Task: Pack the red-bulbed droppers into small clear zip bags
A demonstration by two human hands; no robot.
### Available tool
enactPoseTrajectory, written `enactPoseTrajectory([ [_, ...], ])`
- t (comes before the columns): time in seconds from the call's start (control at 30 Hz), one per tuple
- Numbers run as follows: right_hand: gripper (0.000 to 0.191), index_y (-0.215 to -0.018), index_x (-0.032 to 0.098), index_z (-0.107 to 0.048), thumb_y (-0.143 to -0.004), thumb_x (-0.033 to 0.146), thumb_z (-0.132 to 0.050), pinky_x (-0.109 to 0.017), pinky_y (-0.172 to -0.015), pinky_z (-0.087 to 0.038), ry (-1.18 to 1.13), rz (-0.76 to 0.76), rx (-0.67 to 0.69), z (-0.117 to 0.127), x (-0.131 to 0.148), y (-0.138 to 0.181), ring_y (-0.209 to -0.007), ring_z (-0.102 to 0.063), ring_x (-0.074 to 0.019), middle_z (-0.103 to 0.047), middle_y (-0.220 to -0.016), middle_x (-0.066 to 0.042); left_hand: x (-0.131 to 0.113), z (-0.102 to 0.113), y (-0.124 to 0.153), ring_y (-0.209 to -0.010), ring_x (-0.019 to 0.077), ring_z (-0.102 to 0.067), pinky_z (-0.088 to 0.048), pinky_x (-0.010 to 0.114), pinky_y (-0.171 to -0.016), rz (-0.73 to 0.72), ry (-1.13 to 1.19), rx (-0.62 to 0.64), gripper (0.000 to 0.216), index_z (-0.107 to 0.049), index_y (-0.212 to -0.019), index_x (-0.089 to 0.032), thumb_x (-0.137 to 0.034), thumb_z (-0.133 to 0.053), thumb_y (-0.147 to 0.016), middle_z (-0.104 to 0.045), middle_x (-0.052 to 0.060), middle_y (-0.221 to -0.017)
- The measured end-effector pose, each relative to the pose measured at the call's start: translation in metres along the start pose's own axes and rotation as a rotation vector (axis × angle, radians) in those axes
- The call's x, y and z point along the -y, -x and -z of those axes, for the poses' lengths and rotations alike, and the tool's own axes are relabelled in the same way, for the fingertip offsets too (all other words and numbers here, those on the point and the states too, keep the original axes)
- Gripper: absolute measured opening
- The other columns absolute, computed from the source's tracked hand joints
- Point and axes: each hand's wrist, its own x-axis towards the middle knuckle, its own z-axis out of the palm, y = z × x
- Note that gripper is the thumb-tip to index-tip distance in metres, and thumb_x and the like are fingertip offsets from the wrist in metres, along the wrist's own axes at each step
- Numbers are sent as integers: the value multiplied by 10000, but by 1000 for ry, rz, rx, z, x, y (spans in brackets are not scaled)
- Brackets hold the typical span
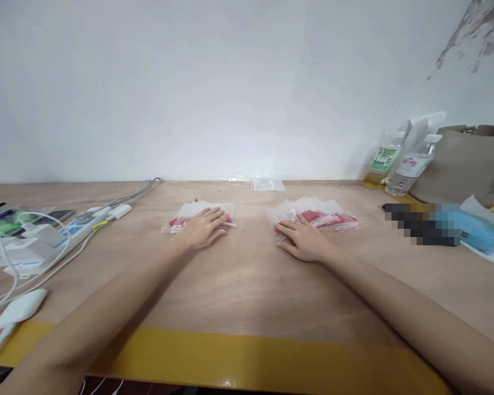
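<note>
My left hand (205, 226) lies flat, fingers stretched out, over a pile of small clear plastic bags (184, 213) with something red inside. The middle of that pile is hidden under the palm. On the other side, my right hand (302, 239) rests with fingers spread on the near left edge of a second, fanned-out pile of clear bags (325, 211), also with red contents. What the red contents are, I cannot make out. Between the two piles is a strip of wooden tabletop (249, 247).
A white power strip (80, 226) with plugs and cables lies at the left, near a white adapter (21, 308). One flat clear bag (267, 185) is by the wall. Two plastic bottles (414, 164) and a grey-beige bag (467, 164) stand at the right, behind a blue-and-white packet (483, 236).
</note>
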Motion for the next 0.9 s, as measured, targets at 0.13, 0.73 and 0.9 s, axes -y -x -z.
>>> enactPoseTrajectory([
  [0.13, 576, -1305, 110, -368, -844, 453, -402, -451, -1001, -307, -202, 44, -5, -11, 42, -5, -1227, -361, -276, -405, -1328, -166, -55, 1, 1, -1277, 231, -307, -292, 427, -1044, 9, 225, -43, 509, -376, -1302, -163, -389, -440, -851, -396, 117, -1346],
  [0.73, 193, -724, 195, -622, -840, 164, -470, -323, -738, -319, 209, 232, -447, -11, 31, 17, -686, -469, -147, -586, -637, -22, -83, -4, -7, -1227, 172, -396, -355, 372, -1022, -39, 529, 12, 387, -439, -1260, -215, -251, -421, -876, -431, 70, -1327],
  [0.9, 235, -662, 181, -597, -835, 126, -448, -320, -726, -311, 245, 235, -437, -10, 31, 17, -659, -458, -146, -568, -615, -26, -84, -11, -4, -1190, 202, -441, -403, 384, -989, -103, 343, -160, 388, -482, -1216, -189, -297, -487, -843, -522, 83, -1241],
])
